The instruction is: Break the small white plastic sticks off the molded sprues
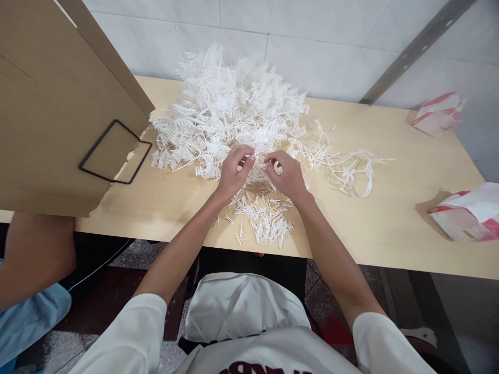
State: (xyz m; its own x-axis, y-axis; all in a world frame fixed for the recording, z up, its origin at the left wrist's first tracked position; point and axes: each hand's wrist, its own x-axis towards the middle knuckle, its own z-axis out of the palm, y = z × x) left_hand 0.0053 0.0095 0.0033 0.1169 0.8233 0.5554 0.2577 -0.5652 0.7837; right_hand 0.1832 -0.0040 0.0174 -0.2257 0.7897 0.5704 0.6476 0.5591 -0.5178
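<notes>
White, thin-branched pieces that looked like plastic [234, 109] lay heaped on the pale wood-toned worktop [405, 218], and I was busy at the heap's near edge. My left hand [237, 169] and right hand [286, 174] were apart from each other, each with thumb and fingertips drawn close; whether either pinched a piece, I couldn't tell. Short white sticks [268, 221] lay scattered between my forearms, so I judged the step to be parting sticks from branches (fiddly stuff, by the look of it). The next move seemed to call for a light, exact pinch.

As for writing, the dark maroon letters [244, 369] on my white short-sleeved shirt [249, 301] were cut off at the bottom of my view, so I could read no word. A red-and-white folded packet [470, 215] off to the right showed no legible brand, and the brown cardboard panel [70, 104] bore no lettering I could see.
</notes>
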